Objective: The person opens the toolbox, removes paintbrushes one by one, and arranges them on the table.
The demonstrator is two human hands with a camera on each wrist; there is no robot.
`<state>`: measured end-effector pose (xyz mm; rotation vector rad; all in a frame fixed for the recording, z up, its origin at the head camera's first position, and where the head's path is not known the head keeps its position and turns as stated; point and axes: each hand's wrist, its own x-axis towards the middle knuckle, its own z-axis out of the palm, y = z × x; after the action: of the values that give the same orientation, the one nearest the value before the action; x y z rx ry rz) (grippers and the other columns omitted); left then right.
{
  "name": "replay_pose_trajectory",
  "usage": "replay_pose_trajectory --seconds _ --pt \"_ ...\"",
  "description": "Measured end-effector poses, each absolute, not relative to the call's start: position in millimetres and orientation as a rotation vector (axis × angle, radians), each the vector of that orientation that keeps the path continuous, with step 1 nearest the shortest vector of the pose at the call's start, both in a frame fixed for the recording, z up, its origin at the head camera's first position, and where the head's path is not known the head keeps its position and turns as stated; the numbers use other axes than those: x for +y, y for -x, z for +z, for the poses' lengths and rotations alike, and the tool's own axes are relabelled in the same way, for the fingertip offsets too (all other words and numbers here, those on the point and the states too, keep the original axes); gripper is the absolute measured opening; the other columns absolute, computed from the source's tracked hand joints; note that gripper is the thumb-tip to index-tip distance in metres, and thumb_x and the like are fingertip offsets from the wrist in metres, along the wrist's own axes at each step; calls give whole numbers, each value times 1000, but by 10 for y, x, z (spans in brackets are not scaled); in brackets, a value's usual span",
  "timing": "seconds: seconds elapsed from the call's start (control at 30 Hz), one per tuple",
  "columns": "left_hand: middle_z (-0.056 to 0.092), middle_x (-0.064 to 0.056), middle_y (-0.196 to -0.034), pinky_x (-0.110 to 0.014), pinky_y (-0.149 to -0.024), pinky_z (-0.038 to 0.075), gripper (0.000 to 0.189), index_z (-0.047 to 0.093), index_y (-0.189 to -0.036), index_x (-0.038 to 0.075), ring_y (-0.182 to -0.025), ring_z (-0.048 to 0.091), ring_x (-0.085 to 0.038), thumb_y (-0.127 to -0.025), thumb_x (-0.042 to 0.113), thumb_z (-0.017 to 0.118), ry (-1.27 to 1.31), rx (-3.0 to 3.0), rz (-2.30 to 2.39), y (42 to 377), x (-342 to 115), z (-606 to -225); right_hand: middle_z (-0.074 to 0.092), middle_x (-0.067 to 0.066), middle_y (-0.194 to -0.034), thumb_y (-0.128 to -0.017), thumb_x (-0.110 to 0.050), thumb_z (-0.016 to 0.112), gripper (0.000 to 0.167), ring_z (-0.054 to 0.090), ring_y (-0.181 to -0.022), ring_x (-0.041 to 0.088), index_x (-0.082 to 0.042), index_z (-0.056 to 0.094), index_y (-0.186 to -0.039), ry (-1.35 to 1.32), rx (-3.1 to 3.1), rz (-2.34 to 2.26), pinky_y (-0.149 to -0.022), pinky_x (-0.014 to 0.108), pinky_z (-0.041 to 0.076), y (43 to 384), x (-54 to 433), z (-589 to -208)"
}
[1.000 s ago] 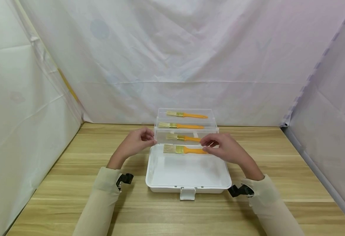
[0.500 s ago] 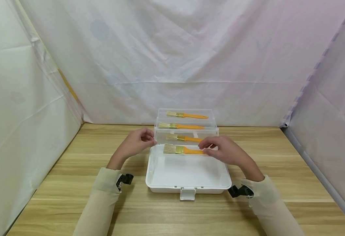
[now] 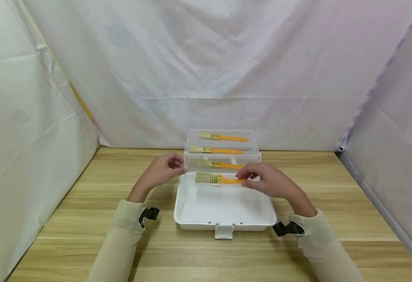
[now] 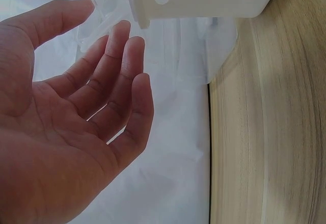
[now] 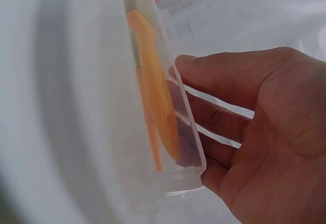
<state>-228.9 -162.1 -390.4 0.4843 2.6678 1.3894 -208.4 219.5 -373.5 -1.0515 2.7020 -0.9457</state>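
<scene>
My left hand [image 3: 163, 169] is at the left end of a tiered white box [image 3: 225, 203] with clear trays. Its fingers curve loosely, and in the left wrist view the thumb is apart from the fingertips, near clear plastic [image 4: 178, 51]. At the right end of the front tray [image 5: 178, 180], my right hand [image 3: 267, 180] has its thumb at the rim and fingers behind the wall, partly seen through it. A paintbrush [image 3: 214, 178] with an orange handle lies in that tray; the hand hides its handle end in the head view. Another paintbrush [image 3: 220, 164] lies just behind.
Two more orange-handled paintbrushes lie in the rear tiers, one brush [image 3: 223, 137] at the back and another brush [image 3: 216, 150] before it. An open latch [image 3: 224, 232] hangs at the box's front. Wooden tabletop [image 3: 191, 258] surrounds it, with white cloth [image 3: 220, 78] behind.
My right hand has shifted slightly left along the front tray, covering more of the brush handle. The left hand has barely moved.
</scene>
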Motion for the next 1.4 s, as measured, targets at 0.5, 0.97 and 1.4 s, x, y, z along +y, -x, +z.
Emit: replay_pose_trajectory --seconds 0.5,0.97,1.4 --pt "74 -8 -108 -42 -91 56 30 69 -126 0 -102 70 -25 -103 18 78 -490 2665 1396 2285 -1623 -3908 77 -4 -112 -100 -4 80 24 68 -96 15 -7 79 -125 1070 2664 -950 -86 35 61 2067 2182 -3720" --pt "74 -8 -108 -41 -91 56 29 69 -125 0 -102 70 -25 -103 17 78 -489 2660 1407 2297 -1626 -3928 71 -8 -103 -100 -12 83 25 62 -89 14 -8 79 -125 1100 2671 -985 -75 31 55 2063 2170 -3737" --pt "74 -9 -107 -41 -91 56 27 69 -123 0 -101 70 -25 -102 16 78 -490 2648 1429 2293 -1628 -3930 62 -8 -91 -104 -16 79 22 55 -78 13 -7 81 -124 1043 2682 -990 -68 29 48 2056 2157 -3725"
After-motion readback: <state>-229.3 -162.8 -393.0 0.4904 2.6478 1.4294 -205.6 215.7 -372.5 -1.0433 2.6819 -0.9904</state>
